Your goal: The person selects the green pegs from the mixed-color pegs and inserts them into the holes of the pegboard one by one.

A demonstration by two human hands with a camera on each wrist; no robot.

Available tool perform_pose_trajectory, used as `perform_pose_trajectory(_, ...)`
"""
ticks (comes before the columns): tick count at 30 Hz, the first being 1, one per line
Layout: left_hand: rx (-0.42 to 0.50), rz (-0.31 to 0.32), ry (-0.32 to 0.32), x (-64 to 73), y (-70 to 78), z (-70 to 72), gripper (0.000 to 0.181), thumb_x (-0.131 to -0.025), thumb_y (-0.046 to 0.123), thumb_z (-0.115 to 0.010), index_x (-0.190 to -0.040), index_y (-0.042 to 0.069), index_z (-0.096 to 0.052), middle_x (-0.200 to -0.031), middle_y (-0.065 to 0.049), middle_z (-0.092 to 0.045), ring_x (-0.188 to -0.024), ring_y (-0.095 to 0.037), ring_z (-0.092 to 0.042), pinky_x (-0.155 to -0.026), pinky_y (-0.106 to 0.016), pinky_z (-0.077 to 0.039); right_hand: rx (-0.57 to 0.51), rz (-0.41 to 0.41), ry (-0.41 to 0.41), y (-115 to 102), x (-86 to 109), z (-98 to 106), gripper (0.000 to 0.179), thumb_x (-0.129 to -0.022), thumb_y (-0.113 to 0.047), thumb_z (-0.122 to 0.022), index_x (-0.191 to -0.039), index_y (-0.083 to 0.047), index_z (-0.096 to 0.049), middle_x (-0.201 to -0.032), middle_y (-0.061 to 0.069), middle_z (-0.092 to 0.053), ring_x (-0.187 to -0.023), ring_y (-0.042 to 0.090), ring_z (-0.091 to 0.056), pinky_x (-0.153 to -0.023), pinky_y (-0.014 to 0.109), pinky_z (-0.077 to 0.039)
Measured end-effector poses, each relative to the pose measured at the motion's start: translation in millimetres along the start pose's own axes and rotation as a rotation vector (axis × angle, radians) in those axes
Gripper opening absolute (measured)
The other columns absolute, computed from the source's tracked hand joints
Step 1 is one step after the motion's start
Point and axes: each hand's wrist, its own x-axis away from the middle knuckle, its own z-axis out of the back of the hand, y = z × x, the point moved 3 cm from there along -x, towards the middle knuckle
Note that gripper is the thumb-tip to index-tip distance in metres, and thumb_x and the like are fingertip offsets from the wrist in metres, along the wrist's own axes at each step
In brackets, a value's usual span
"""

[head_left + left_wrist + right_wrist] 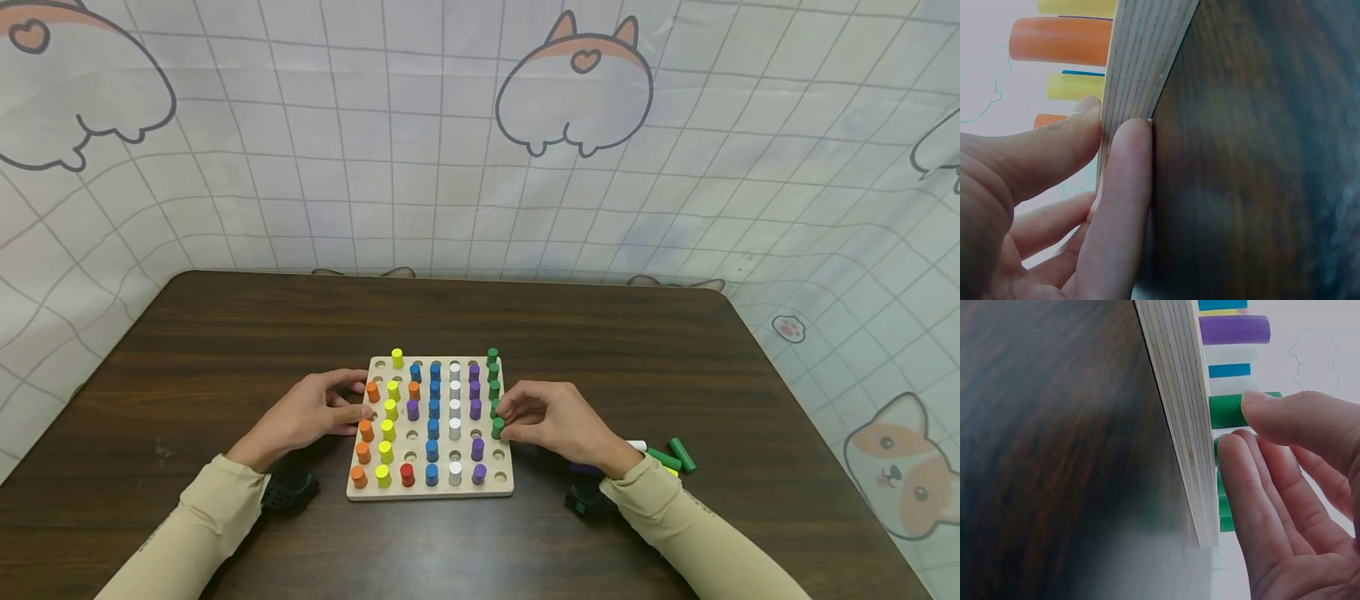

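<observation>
A pale wooden pegboard (430, 490) lies on the table, with coloured pegs standing in columns. My left hand (306, 418) holds its left edge. In the left wrist view, the thumb (1054, 149) meets the upper face and a finger (1124, 181) lies along the layered side. At the right edge, my right hand (557, 423) has its thumb and fingers around a green peg (498, 428). The right wrist view shows that peg (1225, 412) upright in the board, thumb (1297, 415) against its side. More green pegs (492, 357) stand behind it, partly covered by fingers.
Loose pegs lie right of the board beside my right wrist, among them a green peg (682, 454) and a white peg (637, 445); the forearm partly hides others. Several board holes have no peg. The dark wooden table (247, 325) meets a patterned cloth backdrop (442, 167).
</observation>
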Motion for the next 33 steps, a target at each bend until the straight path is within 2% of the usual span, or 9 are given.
perform_pose_trajectory(6, 0.004, -0.007, 0.0, 2.3, -1.0, 0.1, 0.073, -0.094, 0.021, -0.077, -0.154, -0.001, -0.042, -0.14, -0.023, -0.056, -0.092, -0.018, -0.066, -0.08, -0.031, -0.067, -0.009, 0.007, -0.002, -0.2, -0.1, 0.8, 0.021, -0.088, -0.015, -0.083, -0.106, -0.013, -0.073, -0.105, 0.005, -0.076, -0.095, 0.012, -0.073, -0.085, 0.021, -0.062)
perform_pose_trajectory(22, 0.035, 0.003, -0.009, 3.7, -4.1, -0.5, 0.072, -0.095, 0.022, -0.076, -0.154, -0.001, -0.043, -0.14, -0.023, -0.055, -0.094, -0.018, -0.066, -0.081, -0.031, -0.066, 0.005, -0.011, 0.036, 2.5, -0.9, 10.1, 0.021, -0.088, -0.018, -0.084, -0.105, -0.013, -0.074, -0.101, 0.004, -0.077, -0.091, 0.012, -0.074, -0.082, 0.024, -0.063)
perform_pose_trajectory(27, 0.023, -0.01, -0.012, 0.3, -2.1, 1.4, 0.074, -0.094, 0.024, -0.077, -0.154, 0.0, -0.042, -0.141, -0.023, -0.055, -0.094, -0.018, -0.066, -0.081, -0.032, -0.067, 0.014, -0.034, 0.075, 2.1, 2.5, 18.2, 0.022, -0.088, -0.018, -0.083, -0.107, -0.013, -0.074, -0.104, 0.003, -0.075, -0.092, 0.011, -0.074, -0.082, 0.023, -0.064)
perform_pose_trajectory(33, 0.027, -0.014, -0.011, 0.2, -1.0, 2.6, 0.071, -0.095, 0.023, -0.076, -0.155, 0.001, -0.043, -0.141, -0.022, -0.054, -0.096, -0.018, -0.065, -0.081, -0.031, -0.066, 0.029, -0.017, 0.108, -3.4, 5.5, 32.0, 0.02, -0.087, -0.017, -0.084, -0.104, -0.018, -0.074, -0.104, 0.002, -0.076, -0.091, 0.011, -0.075, -0.082, 0.023, -0.064)
